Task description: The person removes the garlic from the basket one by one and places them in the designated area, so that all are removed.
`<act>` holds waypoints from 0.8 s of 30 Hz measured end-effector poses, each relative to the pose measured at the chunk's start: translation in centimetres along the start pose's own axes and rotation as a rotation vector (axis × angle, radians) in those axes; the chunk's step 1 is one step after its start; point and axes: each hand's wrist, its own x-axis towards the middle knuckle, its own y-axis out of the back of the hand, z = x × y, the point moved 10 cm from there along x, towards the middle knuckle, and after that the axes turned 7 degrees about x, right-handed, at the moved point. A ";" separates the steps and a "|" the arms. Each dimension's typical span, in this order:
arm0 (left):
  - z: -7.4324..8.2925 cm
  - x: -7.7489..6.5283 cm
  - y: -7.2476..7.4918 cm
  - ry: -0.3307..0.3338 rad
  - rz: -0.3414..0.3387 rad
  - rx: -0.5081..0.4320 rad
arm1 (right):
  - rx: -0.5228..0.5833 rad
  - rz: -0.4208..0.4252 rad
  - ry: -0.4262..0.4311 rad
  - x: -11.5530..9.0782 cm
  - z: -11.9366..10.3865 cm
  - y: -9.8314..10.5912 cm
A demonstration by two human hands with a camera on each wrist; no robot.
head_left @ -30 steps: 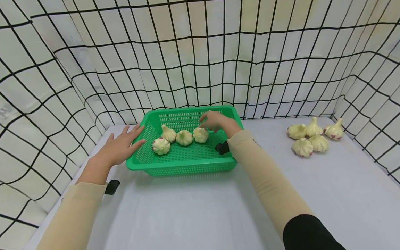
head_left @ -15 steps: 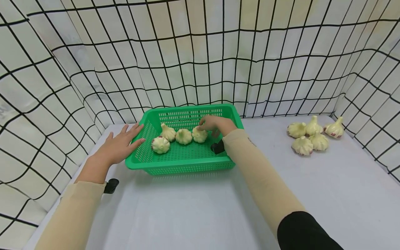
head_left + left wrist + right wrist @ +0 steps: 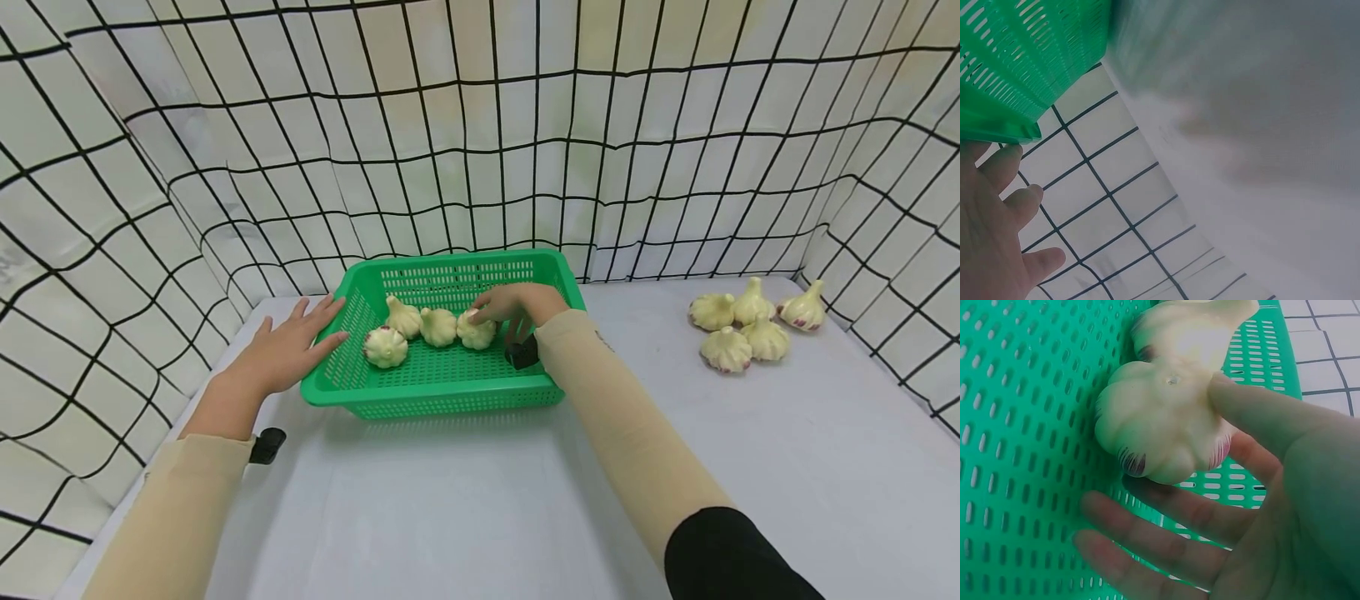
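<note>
My left hand [image 3: 288,350] lies with spread, straight fingers at the left rim of a green perforated plastic basket [image 3: 450,396]; in the left wrist view its fingertips [image 3: 1013,153] meet the rim. Inside the basket, my right hand [image 3: 517,304] holds a pale garlic bulb [image 3: 476,331] between thumb and fingers. Seen from the right wrist, the thumb presses on this purple-streaked bulb [image 3: 1160,425] while other fingers curve below it. Another garlic bulb [image 3: 438,327] sits directly to its left, and two more, an upright one [image 3: 403,317] and a purple-marked one [image 3: 386,347], lie further left.
Several garlic bulbs [image 3: 750,325] are grouped on the white table [image 3: 465,508] at the right. Black wire mesh [image 3: 525,150] over white sheeting encloses the back and both sides, close behind the basket.
My right hand has lowered onto the rightmost bulb in the basket and taken hold of it. That bulb and its neighbour have shifted slightly left. The left hand has stayed at the rim.
</note>
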 end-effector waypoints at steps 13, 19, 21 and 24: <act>0.1 0.0 0.0 0.001 0.001 -0.014 | 0.034 0.001 0.048 -0.2 -0.4 0.2; 0.1 -0.1 -0.1 0.005 -0.006 -0.018 | 0.077 -0.005 0.067 -0.2 -0.5 0.1; 0.0 -0.1 -0.1 0.005 -0.008 -0.017 | 0.086 0.002 0.078 -0.2 -0.6 0.2; 0.0 -0.1 0.0 0.005 -0.009 -0.019 | 0.080 0.017 0.094 0.0 -0.7 0.3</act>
